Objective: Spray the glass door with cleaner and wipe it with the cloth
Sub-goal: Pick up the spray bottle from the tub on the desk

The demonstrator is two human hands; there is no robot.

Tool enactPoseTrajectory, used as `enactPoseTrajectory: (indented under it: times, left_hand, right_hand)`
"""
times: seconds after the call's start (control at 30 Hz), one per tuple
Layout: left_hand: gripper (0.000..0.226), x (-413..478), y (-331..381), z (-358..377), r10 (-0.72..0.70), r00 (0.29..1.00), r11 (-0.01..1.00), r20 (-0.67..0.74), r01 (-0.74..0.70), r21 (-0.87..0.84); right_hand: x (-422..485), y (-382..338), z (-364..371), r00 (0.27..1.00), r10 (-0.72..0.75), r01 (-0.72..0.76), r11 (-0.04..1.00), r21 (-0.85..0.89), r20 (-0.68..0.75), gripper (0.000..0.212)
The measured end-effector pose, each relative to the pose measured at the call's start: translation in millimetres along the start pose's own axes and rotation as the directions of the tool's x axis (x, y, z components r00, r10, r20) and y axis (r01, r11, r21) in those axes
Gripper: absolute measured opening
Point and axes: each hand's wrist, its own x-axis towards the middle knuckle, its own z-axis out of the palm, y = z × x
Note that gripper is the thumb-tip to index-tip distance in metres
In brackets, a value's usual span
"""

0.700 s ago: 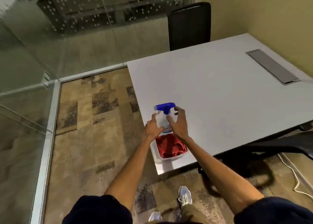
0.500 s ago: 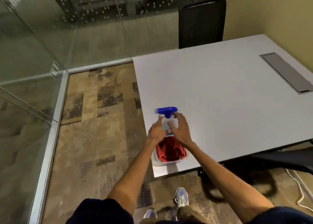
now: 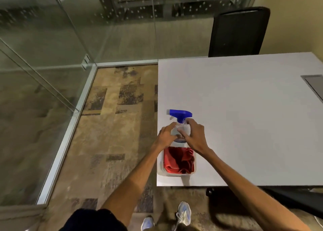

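Far left, glass door (image 3: 43, 59), well apart from the desk. Left hand (image 3: 165, 136) with fingers curled against the spray bottle (image 3: 180, 113), blue nozzle pointing left. Right hand (image 3: 194, 136) wrapped round its other side. Nearer, red cloth (image 3: 180, 161) bunched in clear tub (image 3: 159, 168) on the white desk (image 3: 244, 117); black chair (image 3: 239, 31) beyond

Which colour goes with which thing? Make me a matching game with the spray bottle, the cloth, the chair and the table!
Things:
1. spray bottle
2. cloth
3. chair
4. table

Colours and places:
A. black, at the far side of the table
B. white
C. red, lying in the tub
D. clear with a blue top

Pairs: 1-D, 2-C, 3-A, 4-B
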Motion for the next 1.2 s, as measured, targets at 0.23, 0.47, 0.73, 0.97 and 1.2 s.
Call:
enactPoseTrajectory:
  times: [0.23, 0.47, 0.73, 0.97, 1.2]
  left_hand:
    - [0.054, -14, 7, -32, 0.034, 0.966, 0.985, -0.257, -0.077, -0.156]
    - [0.091, -44, 3, -72, 0.061, 0.827, 0.998, -0.559, -0.064, 0.013]
    - [0.102, -114, -25, -145, -0.046, 0.626, 0.998, -0.778, 0.0, -0.059]
    - [0.09, -217, -79, -223, -0.041, 0.625, 0.983, -0.78, -0.115, -0.144]
    - [0.074, -325, -133, -276, -0.135, 0.519, 0.985, -0.844, -0.024, -0.173]
  right_hand:
    - [38, -46, -8, 0.994, -0.107, 0.106, 0.992, 0.065, 0.012, 0.05]
    - [58, -118, 23, 0.96, -0.278, 0.272, 0.945, 0.18, 0.008, 0.036]
    - [33, -230, 85, 0.908, -0.419, 0.397, 0.872, 0.284, 0.018, 0.033]
    - [-20, -339, 152, 0.848, -0.482, 0.38, 0.843, 0.382, 0.219, 0.05]
    - [-78, -437, 217, 0.691, -0.603, 0.274, 0.729, 0.628, 0.399, 0.069]
